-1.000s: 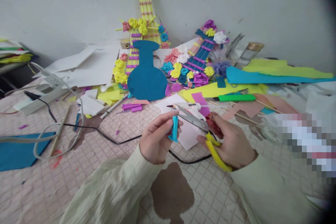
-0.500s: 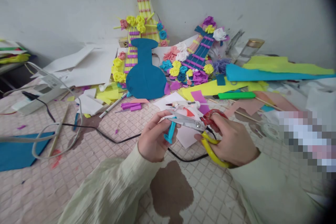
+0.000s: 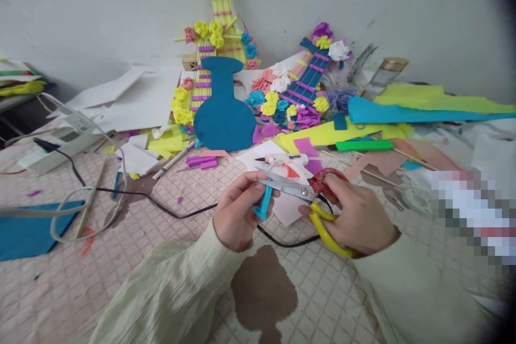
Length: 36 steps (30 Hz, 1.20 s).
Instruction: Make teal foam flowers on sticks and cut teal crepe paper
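My left hand [image 3: 237, 212] pinches a small bright blue paper piece [image 3: 264, 203] between thumb and fingers. In my right hand [image 3: 357, 215] are scissors [image 3: 298, 189] with one red and one yellow handle, their blades pointing left. The blades reach to the top of the blue piece, close by my left fingertips, and look slightly parted. Just behind the scissors lies a white glue gun [image 3: 282, 159] with an orange trigger, on white paper.
A dark blue guitar-shaped cutout [image 3: 224, 123] stands behind my hands, near decorated paper guitars. A green cutter [image 3: 365, 145] lies to the right. At the left are a power strip [image 3: 60, 148] and cables; a black cord [image 3: 157, 204] runs under my hands.
The blue piece and my left fingers have shifted very slightly to the right. My right hand and the scissors have barely moved.
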Motion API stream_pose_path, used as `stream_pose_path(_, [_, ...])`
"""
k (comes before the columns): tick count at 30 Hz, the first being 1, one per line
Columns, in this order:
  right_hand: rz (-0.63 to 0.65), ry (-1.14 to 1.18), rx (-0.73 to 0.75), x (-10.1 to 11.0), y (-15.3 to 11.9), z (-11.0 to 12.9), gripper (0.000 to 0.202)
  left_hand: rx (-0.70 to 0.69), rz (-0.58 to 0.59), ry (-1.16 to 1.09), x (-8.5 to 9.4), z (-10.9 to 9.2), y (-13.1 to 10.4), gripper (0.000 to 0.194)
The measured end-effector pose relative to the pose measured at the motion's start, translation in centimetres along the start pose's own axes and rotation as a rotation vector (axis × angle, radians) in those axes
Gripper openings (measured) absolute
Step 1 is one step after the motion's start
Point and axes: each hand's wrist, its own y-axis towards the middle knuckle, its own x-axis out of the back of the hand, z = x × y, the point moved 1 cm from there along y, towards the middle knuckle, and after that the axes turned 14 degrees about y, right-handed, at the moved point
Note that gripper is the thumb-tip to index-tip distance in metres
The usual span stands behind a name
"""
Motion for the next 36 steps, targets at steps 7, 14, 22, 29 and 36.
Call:
stream_pose_path(7, [-0.034,-0.015,0.024,-0.04,0.08,0.11,0.029,0.002,-0.011,0.017,0.10,-0.04,-0.05,0.012])
stream_pose_path(14, [-0.041,-0.028,0.012,-0.09,0.11,-0.01,0.028,-0.020,0.015,-0.021,0.43,0.36,0.31,0.017])
stream_pose_path(22, [-0.034,-0.032,-0.037,-0.06,0.05,-0.18,0.027,-0.147,-0.020,0.120,-0.10,0.08,-0.20,0.026])
stream_pose_path(29, [-0.017,-0.024,-0.086,-0.10,0.03,-0.08,0.024,-0.273,-0.071,0.293,0.54,0.78,-0.39,0.022])
stream_pose_path(36, [0.023,0.089,-0.152,-0.16,0.00,-0.17,0.022,-0.319,-0.203,0.407,0.08,0.71,-0.67,0.020])
